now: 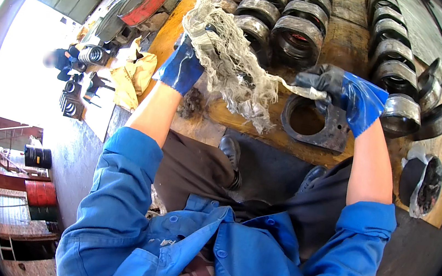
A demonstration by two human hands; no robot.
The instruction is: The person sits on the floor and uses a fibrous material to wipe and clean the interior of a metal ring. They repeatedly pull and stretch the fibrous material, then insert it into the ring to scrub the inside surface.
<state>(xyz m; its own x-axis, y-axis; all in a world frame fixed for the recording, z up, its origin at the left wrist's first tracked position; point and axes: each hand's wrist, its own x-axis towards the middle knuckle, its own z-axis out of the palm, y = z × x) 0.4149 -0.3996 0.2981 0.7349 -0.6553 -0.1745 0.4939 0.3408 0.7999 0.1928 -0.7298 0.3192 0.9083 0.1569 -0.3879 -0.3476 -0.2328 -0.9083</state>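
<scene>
A shaggy bundle of grey-white cotton waste (235, 65) hangs stretched between my gloved hands above the bench front. My left hand (184, 66), in a blue glove, is closed on its left part; the loose threads hide most of the fingers. My right hand (342, 92), its glove blue with blackened fingers, pinches a twisted strand drawn out from the bundle's right end. Just below the right hand lies a dark metal plate (334, 134) with a large round hole. Behind the cotton waste stand rows of metal rings (297, 40), oily and dark inside.
The wooden bench (353, 8) carries another row of rings (391, 76) on the right. Loose rings (435, 123) lean beside that row. A wrapped round part (421, 182) lies at the right edge. Yellow cloth (134, 75) and a red round part (144, 4) are at left.
</scene>
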